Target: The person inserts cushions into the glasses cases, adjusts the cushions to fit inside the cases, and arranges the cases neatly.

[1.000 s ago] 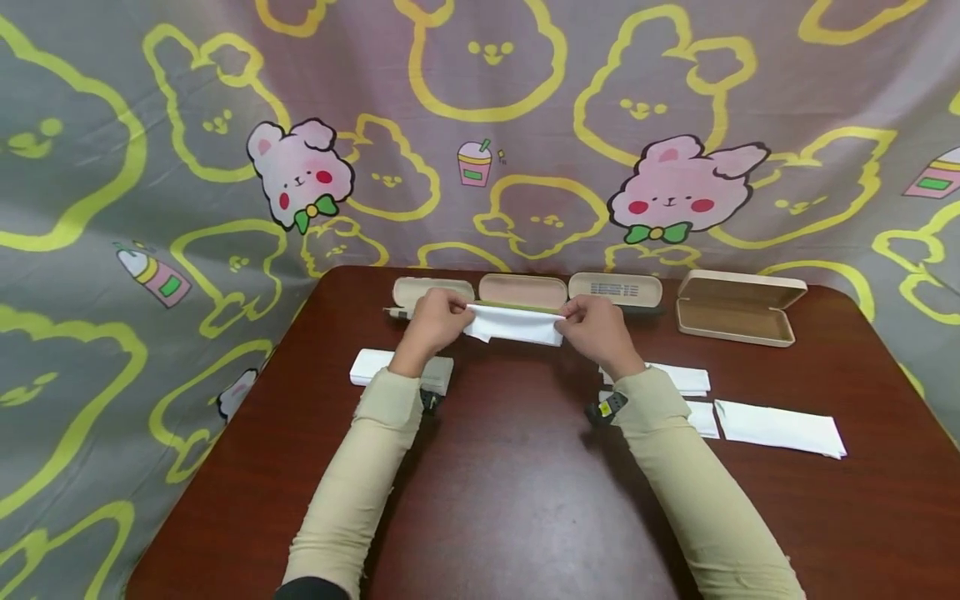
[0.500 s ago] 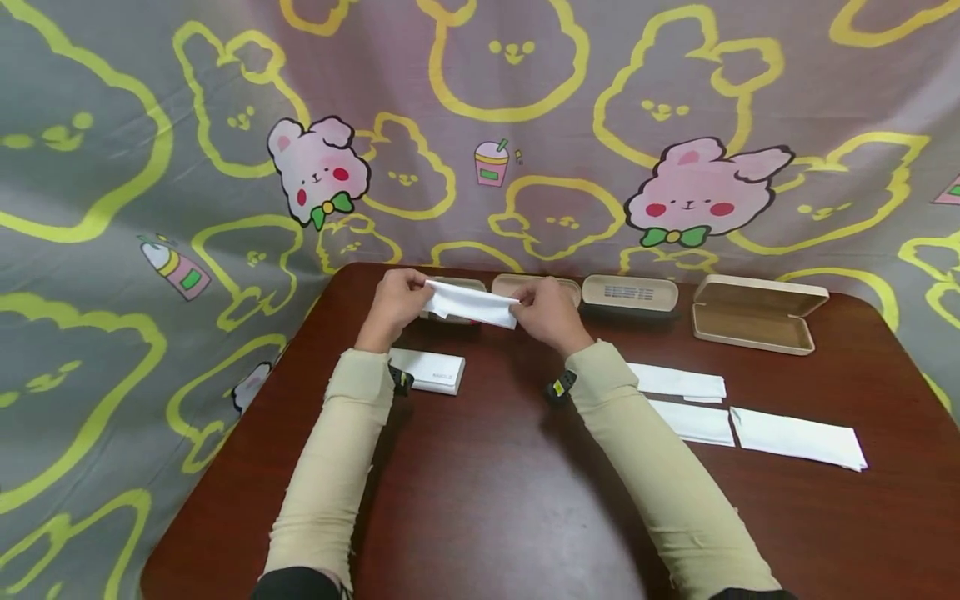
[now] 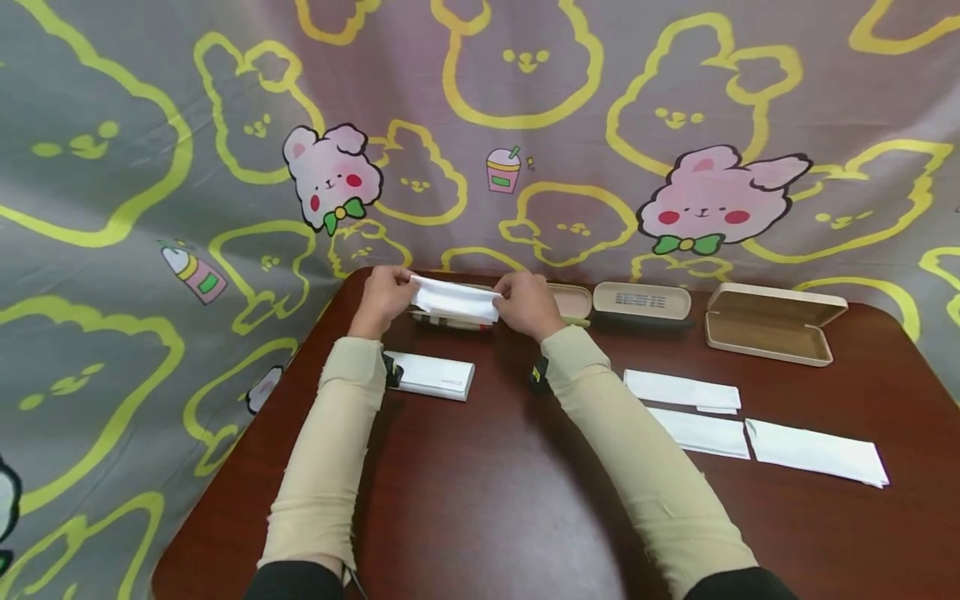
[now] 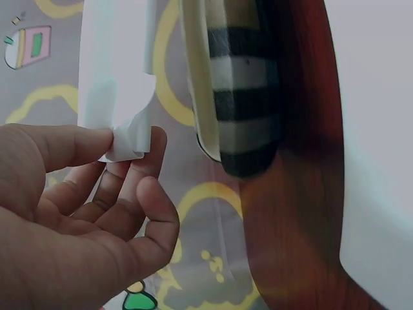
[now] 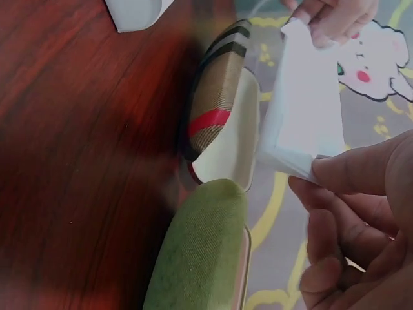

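Observation:
A folded white cloth (image 3: 453, 298) is stretched between my two hands at the back left of the table. My left hand (image 3: 385, 296) pinches its left end, and the right hand (image 3: 527, 304) pinches its right end between thumb and fingers. Below and behind the cloth stands an open plaid glasses case (image 5: 216, 97), striped black and white with a red band. The right wrist view shows the cloth beside this case's cream-lined opening. A green glasses case (image 5: 200, 252), open too, adjoins the plaid one on the right.
A dark glasses case with a printed lid lining (image 3: 641, 300) and a beige open case (image 3: 772, 325) continue the back row. A closed white case (image 3: 431, 377) lies near my left wrist. Several folded white cloths (image 3: 817, 452) lie at right. Patterned curtain (image 3: 480, 225) hangs behind.
Both hands have carried the cloth leftward, from in front of the green case to the plaid case. The head view has shifted slightly. The white case below now shows more fully.

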`<state>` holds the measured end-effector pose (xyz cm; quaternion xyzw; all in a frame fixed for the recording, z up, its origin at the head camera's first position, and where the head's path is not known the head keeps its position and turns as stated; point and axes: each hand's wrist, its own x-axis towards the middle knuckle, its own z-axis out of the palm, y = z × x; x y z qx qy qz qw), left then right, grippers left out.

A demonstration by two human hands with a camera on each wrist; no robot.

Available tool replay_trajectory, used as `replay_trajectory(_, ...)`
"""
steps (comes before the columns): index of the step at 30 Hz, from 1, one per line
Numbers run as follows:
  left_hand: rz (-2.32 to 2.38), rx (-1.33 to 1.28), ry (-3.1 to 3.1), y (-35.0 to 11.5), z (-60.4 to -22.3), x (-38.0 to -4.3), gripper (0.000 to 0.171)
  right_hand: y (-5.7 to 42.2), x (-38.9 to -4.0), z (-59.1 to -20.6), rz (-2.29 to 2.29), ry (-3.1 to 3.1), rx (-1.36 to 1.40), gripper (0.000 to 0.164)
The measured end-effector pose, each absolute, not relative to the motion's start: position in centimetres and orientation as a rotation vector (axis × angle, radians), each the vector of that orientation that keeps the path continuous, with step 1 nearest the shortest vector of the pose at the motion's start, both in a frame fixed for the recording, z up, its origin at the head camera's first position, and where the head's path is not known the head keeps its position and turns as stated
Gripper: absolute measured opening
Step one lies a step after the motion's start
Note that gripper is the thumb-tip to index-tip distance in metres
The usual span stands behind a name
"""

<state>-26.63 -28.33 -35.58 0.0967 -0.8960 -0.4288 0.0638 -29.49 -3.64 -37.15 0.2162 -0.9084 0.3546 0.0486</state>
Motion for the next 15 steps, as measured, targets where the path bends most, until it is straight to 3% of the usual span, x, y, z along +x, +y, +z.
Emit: replay_trajectory(15, -1.252, 0.348, -2.684, -29.5, -37.8, -27.9, 0.014, -5.7, -30.0, -38.5, 0.695, -2.832, 0.693, 0.015)
